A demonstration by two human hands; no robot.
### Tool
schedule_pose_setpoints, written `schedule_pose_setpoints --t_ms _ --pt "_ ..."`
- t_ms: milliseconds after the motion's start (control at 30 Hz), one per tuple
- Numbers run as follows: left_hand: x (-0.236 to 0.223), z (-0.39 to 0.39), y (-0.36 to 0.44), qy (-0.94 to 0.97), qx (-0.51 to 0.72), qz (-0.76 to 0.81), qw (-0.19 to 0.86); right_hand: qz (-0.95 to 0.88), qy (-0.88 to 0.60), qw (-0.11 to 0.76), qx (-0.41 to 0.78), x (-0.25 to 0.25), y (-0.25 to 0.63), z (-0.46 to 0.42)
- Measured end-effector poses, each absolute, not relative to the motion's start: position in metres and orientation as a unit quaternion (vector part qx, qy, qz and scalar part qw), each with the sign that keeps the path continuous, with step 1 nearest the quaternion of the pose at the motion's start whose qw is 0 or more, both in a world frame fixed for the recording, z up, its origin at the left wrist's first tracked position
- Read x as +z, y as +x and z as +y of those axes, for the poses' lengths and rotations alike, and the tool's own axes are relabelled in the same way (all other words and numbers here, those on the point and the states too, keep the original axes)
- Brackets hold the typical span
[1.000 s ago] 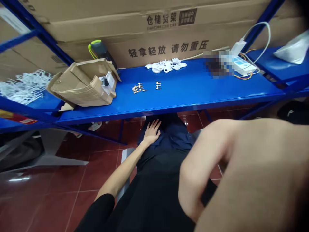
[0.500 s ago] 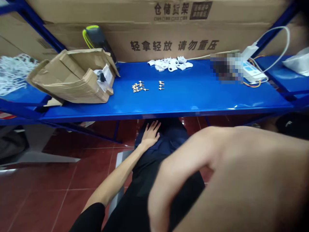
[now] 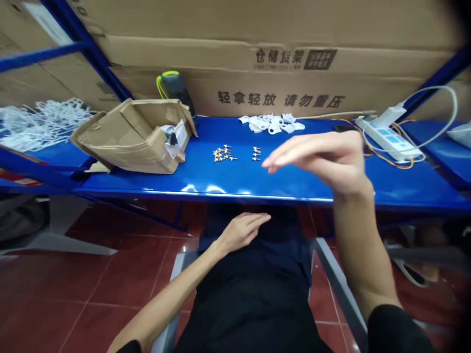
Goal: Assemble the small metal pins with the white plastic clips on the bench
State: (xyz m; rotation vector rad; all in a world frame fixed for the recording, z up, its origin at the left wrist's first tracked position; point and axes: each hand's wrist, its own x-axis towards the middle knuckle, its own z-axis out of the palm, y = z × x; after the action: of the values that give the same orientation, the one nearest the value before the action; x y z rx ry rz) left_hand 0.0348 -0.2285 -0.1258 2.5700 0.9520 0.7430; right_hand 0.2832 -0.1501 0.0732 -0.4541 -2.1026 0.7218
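My right hand [image 3: 324,157] is raised over the blue shelf [image 3: 228,181], fingers stretched out to the left and nothing visible in them. Just left of its fingertips lies a short column of small brass-coloured pins [image 3: 256,154] with thin dark tips. Farther left is a loose heap of the same brass-coloured pins [image 3: 222,154]. Low over my lap, below the shelf's front edge, my left hand [image 3: 245,229] has its fingers extended and appears to hold nothing. White plastic pieces with ring-shaped ends [image 3: 273,123] lie in a pile toward the back.
On the shelf's left stands an open cardboard box [image 3: 128,147], with a dark cylinder with a yellow-green loop [image 3: 180,90] behind it. At right sit a white power strip [image 3: 393,139] and cables. White stick-like parts [image 3: 44,125] are heaped far left. Chair armrests [image 3: 338,279] flank me.
My right arm has swung from close in front of the camera to above the shelf. My left hand has lifted and turned rightward from my thigh. The view has tilted up.
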Motion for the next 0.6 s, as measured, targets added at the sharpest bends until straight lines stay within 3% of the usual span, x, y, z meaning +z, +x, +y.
schedule_pose_setpoints --t_ms 133,200,367,600 --pt "-0.082 -0.192 0.034 0.892 0.373 0.252 0.054 -0.815 -0.393 0.398 0.154 0.049 0.275 -0.057" --pt "-0.051 -0.157 0.030 0.871 0.408 0.271 0.007 -0.831 -0.416 0.348 0.123 0.025 0.274 -0.028" --pt "0.000 -0.059 0.014 0.867 0.282 0.410 -0.021 -0.854 -0.386 0.334 0.102 -0.029 0.275 -0.009" --pt "-0.010 -0.013 0.018 0.893 0.192 0.408 -0.018 -0.853 -0.432 0.267 0.123 -0.039 0.267 -0.003"
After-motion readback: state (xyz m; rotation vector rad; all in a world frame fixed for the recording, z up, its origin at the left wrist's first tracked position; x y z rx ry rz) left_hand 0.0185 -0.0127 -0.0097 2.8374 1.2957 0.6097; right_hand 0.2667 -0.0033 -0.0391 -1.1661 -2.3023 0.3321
